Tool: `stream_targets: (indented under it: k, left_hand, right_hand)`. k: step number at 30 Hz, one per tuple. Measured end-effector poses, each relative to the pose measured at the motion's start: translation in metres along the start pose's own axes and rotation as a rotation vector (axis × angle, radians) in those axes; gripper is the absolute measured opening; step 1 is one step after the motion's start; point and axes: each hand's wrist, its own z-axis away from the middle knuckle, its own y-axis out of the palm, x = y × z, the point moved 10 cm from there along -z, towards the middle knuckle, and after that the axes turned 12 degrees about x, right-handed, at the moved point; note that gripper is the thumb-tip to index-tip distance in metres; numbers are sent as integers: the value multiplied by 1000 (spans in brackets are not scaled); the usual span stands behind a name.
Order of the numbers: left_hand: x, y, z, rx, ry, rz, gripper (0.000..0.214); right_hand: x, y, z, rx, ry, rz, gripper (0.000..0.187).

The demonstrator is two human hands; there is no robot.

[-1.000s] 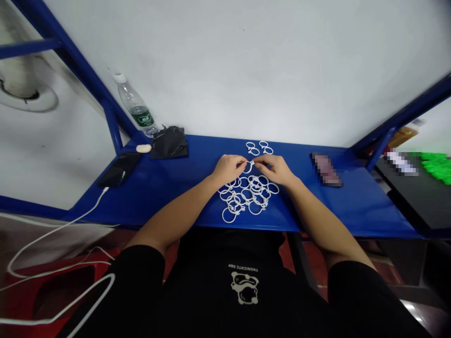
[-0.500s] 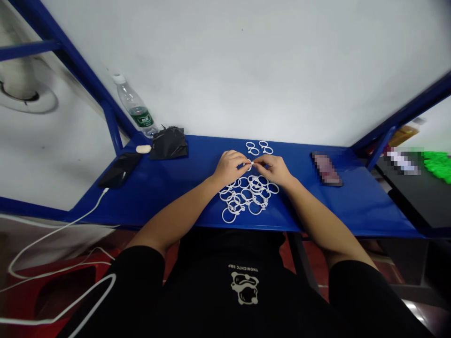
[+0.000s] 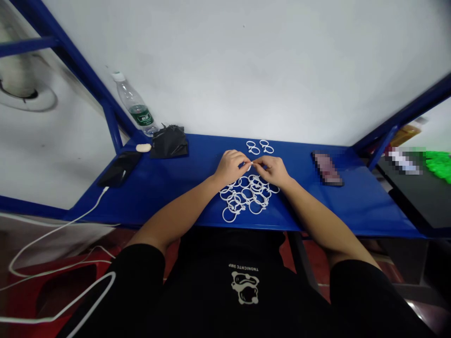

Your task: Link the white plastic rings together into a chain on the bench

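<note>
Between my two hands is a small white ring point(image 3: 250, 167), mostly hidden by the fingers. My left hand point(image 3: 230, 166) pinches it from the left with thumb and forefinger. From the right, my right hand point(image 3: 274, 169) pinches the same ring, and the fingertips of both hands nearly meet. Just in front of my body lies a loose pile of white plastic rings point(image 3: 247, 194) with small eyelets. Beyond my hands, several more white rings point(image 3: 253, 150) lie in two pairs on the blue table point(image 3: 197, 197).
At the left are a black phone point(image 3: 119, 169) on a white cable point(image 3: 81, 218), a plastic bottle point(image 3: 139, 110), a black bag point(image 3: 169, 142) and a small beige object point(image 3: 143, 148). A blurred-out phone point(image 3: 327, 168) lies at the right. A white wall point(image 3: 243, 70) rises behind the table.
The fingers have shifted very slightly and less of the held ring shows. Both hands stay in the same place, and the other rings have not moved.
</note>
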Motion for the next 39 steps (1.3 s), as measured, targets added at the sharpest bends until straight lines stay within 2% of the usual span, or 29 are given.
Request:
stream_targets:
  k: [5,10,14,17,20,25,27,32,35,39]
  left_hand:
    - [3,2,1,-2,-25,-4,17]
    - [12,4,1,17,-78,1,13]
    - [15,16,0,121,-68,20,12]
    - [10,27,0,215,-11,38,12]
    - [1,34,2,302,43,54,15]
    - [-6,41,6,407,72,68,24]
    - [-6,42,6,415,66,68,26]
    - [-4,44,6,419,68,75,22]
    - [-2,44,6,414,56,59,17]
    - [2,39,4,340,25,40,13]
  right_hand:
    - [-7,4,-2,10,55,32,32]
    - [-21,1,-5,49,139,170,30]
    - [-41,-11,-2,10,194,172,33]
    - [-58,-23,3,-68,237,118,37]
    - [-66,-23,4,-56,266,90,34]
    - [-60,6,-2,184,255,38,32]
    - [-57,12,-3,235,265,59,35]
    - [-53,2,-3,157,253,69,36]
    - [-49,4,-3,179,212,37,34]
    - [-38,3,-3,169,151,-20,33]
